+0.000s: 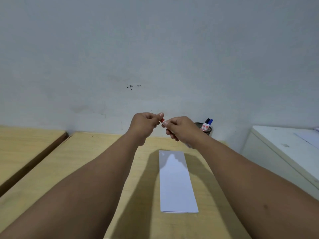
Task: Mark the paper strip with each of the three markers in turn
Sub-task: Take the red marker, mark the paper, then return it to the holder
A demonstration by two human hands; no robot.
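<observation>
A white paper strip lies lengthwise on the wooden table, with a small dark mark at its far left corner. Above its far end both hands are raised. My right hand grips the body of a red marker. My left hand pinches that marker's red cap end between thumb and forefinger. Most of the marker is hidden inside the right fist. A black marker and a blue marker stand in a black mesh cup at the back, just right of my right hand.
A grey wall rises directly behind the table. A second wooden table sits to the left across a narrow gap. A white cabinet or appliance stands to the right, with paper on its top.
</observation>
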